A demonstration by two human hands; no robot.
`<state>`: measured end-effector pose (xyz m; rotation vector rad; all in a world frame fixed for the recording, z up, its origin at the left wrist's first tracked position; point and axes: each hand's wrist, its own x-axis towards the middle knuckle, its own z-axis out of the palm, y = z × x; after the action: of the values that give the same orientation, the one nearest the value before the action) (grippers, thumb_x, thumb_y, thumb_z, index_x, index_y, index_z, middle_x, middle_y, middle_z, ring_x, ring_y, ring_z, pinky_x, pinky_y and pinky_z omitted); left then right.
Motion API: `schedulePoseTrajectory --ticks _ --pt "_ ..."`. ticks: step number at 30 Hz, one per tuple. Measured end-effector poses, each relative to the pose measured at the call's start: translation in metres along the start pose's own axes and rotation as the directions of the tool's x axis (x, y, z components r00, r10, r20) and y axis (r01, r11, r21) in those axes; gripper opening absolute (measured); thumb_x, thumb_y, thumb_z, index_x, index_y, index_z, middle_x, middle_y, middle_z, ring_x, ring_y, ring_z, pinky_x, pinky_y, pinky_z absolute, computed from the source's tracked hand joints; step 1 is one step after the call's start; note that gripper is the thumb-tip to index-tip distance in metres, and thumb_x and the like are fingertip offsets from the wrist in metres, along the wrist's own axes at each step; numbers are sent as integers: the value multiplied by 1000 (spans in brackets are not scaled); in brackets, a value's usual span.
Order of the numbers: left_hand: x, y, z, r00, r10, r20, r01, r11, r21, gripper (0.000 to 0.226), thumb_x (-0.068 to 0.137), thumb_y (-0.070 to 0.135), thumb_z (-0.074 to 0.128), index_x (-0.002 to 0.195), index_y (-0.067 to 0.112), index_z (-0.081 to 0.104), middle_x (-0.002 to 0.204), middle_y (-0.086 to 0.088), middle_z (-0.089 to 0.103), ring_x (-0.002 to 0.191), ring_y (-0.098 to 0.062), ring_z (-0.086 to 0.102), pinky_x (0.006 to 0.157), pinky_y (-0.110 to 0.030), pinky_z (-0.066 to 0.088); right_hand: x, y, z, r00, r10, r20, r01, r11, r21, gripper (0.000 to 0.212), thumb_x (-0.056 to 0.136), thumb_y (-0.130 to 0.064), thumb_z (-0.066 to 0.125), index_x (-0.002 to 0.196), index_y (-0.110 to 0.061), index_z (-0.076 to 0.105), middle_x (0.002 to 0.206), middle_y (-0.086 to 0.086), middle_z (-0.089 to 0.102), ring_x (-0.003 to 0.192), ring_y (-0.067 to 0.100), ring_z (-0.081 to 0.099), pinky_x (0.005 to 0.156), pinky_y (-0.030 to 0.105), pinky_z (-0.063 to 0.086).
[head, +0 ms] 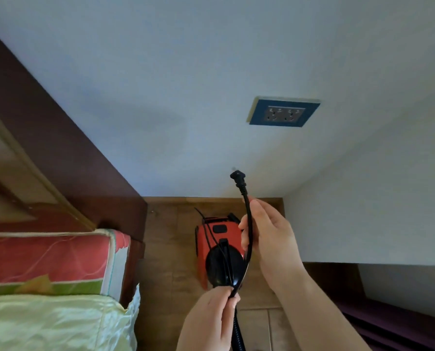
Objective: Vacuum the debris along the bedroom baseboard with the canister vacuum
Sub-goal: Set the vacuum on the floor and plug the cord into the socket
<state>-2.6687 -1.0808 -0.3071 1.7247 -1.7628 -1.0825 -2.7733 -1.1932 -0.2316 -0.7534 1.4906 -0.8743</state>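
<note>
Beside the bed (47, 262), wood floor (166, 249) holds the canister vacuum (233, 234).

1. A pale wall (160, 72) fills most of the view and meets a second white wall (363, 198) at a corner on the right.
2. A blue-framed double socket (284, 111) sits in the pale wall.
3. A wooden floor (166, 262) runs beside the bed.
4. A dark wooden headboard (59, 148) stands on the left, with a red patterned mattress (47, 257) under a pale green quilt (47, 323).
</note>
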Motion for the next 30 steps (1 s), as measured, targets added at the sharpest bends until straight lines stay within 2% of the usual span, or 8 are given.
schedulePoseTrajectory --ticks 3,10,13,17,20,22,27,30 --pt "14 0 -5 997 73 -31 -75 996 -58 35 85 41 35 103 27 61 79 30 45 92 1 54 83 4 31 8 -15 10 1000 24 16 -25 998 56 22 96 -30 49 90 -19 67 54 0 50 41 13 41 46 24 39" --pt "27 4 1 995 -34 -98 13 978 -206 24 87 41 41 96 60 52 105 31 54 81 9 60 73 -6 45 43 -39 6 998 14 58 -30 959 281 19 99 -12 44 94 -8 61 59 1 58 41 11 45 45 23 39" --pt "44 5 -2 997 -72 -33 60 962 -267 31 92 22 51 96 53 49 88 17 65 95 11 57 81 -9 46 59 -46 -3 996 -6 92 -24 946 324 21 100 -10 39 101 -6 60 57 2 58 38 10 37 43 22 32" --pt "73 -3 -3 996 -69 -49 58 978 -201 20 91 21 55 105 34 59 98 21 63 101 13 53 80 -1 40 80 -52 -14 995 -5 101 -33 930 367 27 101 -22 38 106 -8 61 53 1 52 37 11 32 47 26 25" --pt "93 -6 -1 996 -81 -42 73 982 -173 23 91 23 54 112 23 63 104 16 65 99 6 59 87 -8 44 95 -56 -19 997 -22 78 -4 948 319 30 100 -30 41 104 -10 63 50 0 49 36 11 33 42 23 28" --pt "105 -6 1 995 -91 -33 85 985 -151 25 92 24 52 115 21 62 107 14 64 104 3 58 91 -11 44 103 -60 -23 996 -42 83 15 955 298 28 99 -28 42 101 -10 63 51 0 52 38 10 37 41 21 32" --pt "127 -8 7 987 -155 -53 148 982 -114 25 93 26 51 115 21 62 101 28 52 99 8 50 80 6 33 121 -66 -25 995 -57 82 26 941 336 17 97 -20 46 94 -9 60 68 3 67 44 10 48 47 21 41" --pt "131 -9 11 990 -141 -15 139 983 -117 22 93 26 50 110 23 65 101 24 58 95 12 53 81 4 34 129 -66 -26 994 -80 76 53 952 302 14 97 -17 47 93 -10 58 67 2 68 43 10 48 47 21 41"
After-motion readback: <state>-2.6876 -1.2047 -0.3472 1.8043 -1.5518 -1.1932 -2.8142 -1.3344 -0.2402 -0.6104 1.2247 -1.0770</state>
